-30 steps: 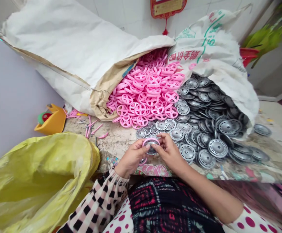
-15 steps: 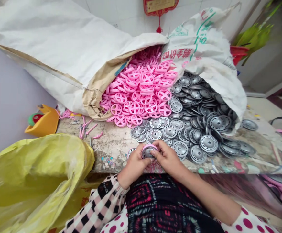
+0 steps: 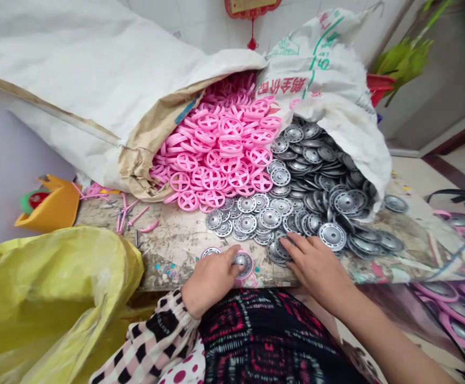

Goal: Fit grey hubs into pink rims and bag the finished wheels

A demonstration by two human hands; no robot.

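Note:
My left hand (image 3: 212, 280) is at the table's front edge, with thumb and forefinger closed on the left side of a small wheel (image 3: 243, 264), a grey disc with a pink rim. Another grey disc (image 3: 209, 251) lies just behind that hand, partly covered by it. My right hand (image 3: 316, 266) reaches to the near edge of the grey disc pile (image 3: 280, 207). Its fingers are stretched out, and the fingertips touch a few grey discs (image 3: 276, 250). Behind lies a heap of pink spoked wheels (image 3: 220, 154).
A large white sack (image 3: 96, 69) spills the pink wheels; a printed white sack (image 3: 360, 128) spills the grey discs. At left are a yellow bag (image 3: 56, 282), an orange container (image 3: 52, 202) and pink scraps (image 3: 125, 210). Finished-looking pink-and-grey wheels (image 3: 462, 314) sit lower right.
My right hand has let go of the wheel and moved right to the grey discs. My left hand keeps the wheel near the table edge. The view has shifted slightly.

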